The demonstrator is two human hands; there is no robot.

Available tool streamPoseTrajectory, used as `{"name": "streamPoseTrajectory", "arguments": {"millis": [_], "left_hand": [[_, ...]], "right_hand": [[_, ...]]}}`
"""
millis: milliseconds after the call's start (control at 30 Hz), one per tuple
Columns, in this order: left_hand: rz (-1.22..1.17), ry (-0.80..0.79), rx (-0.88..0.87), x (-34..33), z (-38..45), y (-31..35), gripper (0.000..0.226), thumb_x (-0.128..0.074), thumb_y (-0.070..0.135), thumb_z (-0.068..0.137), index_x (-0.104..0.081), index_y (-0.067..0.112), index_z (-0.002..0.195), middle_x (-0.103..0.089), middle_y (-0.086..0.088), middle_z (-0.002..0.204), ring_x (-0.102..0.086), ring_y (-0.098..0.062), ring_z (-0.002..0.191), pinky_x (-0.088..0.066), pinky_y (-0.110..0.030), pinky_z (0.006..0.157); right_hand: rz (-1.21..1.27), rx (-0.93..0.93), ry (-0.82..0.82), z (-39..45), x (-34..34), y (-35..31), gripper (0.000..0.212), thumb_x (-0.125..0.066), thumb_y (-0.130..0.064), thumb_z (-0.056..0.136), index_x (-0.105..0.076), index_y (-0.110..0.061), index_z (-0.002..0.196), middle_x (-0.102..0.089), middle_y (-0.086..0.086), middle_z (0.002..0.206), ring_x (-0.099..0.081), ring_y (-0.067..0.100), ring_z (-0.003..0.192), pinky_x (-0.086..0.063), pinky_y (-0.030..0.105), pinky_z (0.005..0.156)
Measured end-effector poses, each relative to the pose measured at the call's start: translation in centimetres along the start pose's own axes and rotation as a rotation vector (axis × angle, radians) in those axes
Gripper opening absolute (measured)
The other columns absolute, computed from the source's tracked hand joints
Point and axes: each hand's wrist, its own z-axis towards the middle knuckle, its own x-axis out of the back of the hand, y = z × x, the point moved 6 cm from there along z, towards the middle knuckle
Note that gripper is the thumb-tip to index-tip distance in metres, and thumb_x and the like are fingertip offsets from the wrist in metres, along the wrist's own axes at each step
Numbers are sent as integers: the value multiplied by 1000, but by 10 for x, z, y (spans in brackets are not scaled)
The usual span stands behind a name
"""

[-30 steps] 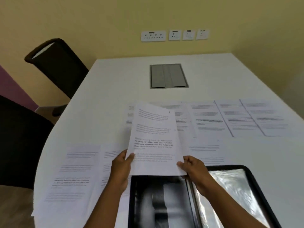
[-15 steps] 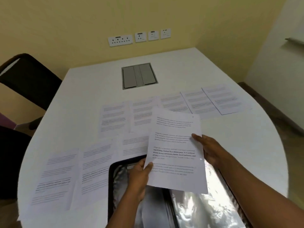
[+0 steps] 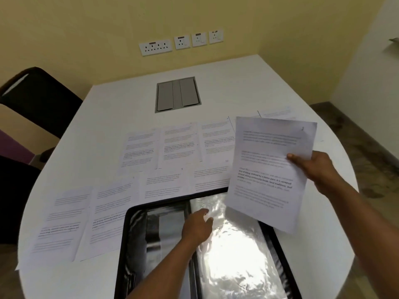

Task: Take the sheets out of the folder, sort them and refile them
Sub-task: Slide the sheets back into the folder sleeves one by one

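Note:
A black folder (image 3: 131, 231) lies open at the table's near edge, its shiny clear sleeves (image 3: 235, 251) showing. My right hand (image 3: 313, 169) pinches one printed sheet (image 3: 267, 169) by its right edge and holds it lifted above the folder's far right corner. My left hand (image 3: 197, 227) rests on the folder near its spine, fingers relaxed on the clear sleeve, holding nothing. Several printed sheets (image 3: 140, 147) lie spread in two rows on the table beyond and left of the folder.
The white table (image 3: 121, 104) has a grey cable hatch (image 3: 177, 94) at its centre. A black chair (image 3: 41, 98) stands at the left, another dark chair (image 3: 13, 201) nearer. Wall sockets (image 3: 180, 43) sit behind. Floor shows past the table's rounded right edge.
My left hand let go of the sheet and dropped onto the folder. My right hand carried the sheet to the right and upward. The view shifted left to right.

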Motion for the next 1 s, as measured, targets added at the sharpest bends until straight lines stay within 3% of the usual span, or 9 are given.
{"name": "streamPoseTrajectory", "arguments": {"millis": [100, 200, 333, 467, 567, 633, 700, 833, 1000], "left_hand": [[211, -39, -68, -16, 20, 15, 49, -43, 34, 100, -38, 22, 146, -38, 1, 152, -36, -19, 138, -28, -28, 111], [319, -58, -109, -25, 43, 27, 47, -40, 28, 100, -37, 18, 146, -38, -2, 151, -37, -21, 137, -30, -30, 110], [433, 13, -187, -27, 65, 32, 29, -38, 21, 99, -52, 12, 122, -56, -5, 126, -52, -24, 118, -40, -33, 93], [578, 25, -222, -34, 75, 23, 31, -46, 21, 96, -53, 15, 125, -63, -4, 113, -59, -26, 106, -44, -36, 87], [627, 59, -277, -37, 79, 25, 24, -74, 12, 68, -66, 19, 90, -66, 0, 76, -64, -21, 68, -48, -33, 59], [624, 90, -308, -37, 86, 27, 31, -82, 9, 49, -66, 22, 73, -62, 3, 64, -60, -18, 57, -45, -28, 49], [595, 99, -315, -36, 93, 28, 27, -81, 7, 50, -67, 22, 68, -60, 4, 65, -59, -18, 60, -43, -27, 50], [572, 34, -309, -37, 101, 30, 9, -66, 21, 78, -64, 21, 87, -55, 1, 96, -52, -20, 91, -37, -28, 69], [454, 23, -321, -26, 108, 32, 11, -72, 31, 80, -69, 22, 85, -60, 5, 96, -55, -15, 90, -48, -32, 78]], "right_hand": [[41, -1, 46, 12, 13, 5, 41, -74, -19, 86, -64, 1, 120, -66, 11, 108, -64, 28, 95, -50, 35, 85], [79, -17, 80, 26, 14, 13, 41, -73, -20, 86, -63, 0, 120, -66, 11, 109, -64, 28, 95, -50, 36, 85], [179, -57, 136, 39, 5, 23, 41, -72, -18, 87, -61, -1, 123, -64, 9, 108, -62, 26, 95, -51, 39, 87], [243, -96, 199, 54, -2, 33, 41, -71, -16, 87, -60, -1, 124, -64, 8, 108, -61, 25, 94, -51, 38, 87], [275, -132, 231, 67, -6, 42, 41, -72, -17, 87, -61, -3, 124, -65, 9, 110, -63, 24, 93, -51, 38, 86], [277, -149, 238, 74, -10, 47, 41, -73, -18, 86, -62, -5, 123, -66, 8, 110, -64, 25, 95, -52, 39, 87], [276, -160, 238, 80, -15, 49, 41, -73, -20, 86, -61, -7, 123, -67, 7, 110, -64, 24, 96, -53, 39, 88], [296, -167, 221, 90, -29, 52, 40, -73, -21, 87, -59, -11, 123, -66, 2, 107, -64, 18, 92, -53, 36, 85], [333, -179, 211, 102, -45, 54, 24, -73, -21, 86, -61, -20, 107, -68, -5, 98, -65, 15, 86, -54, 39, 82]]}}
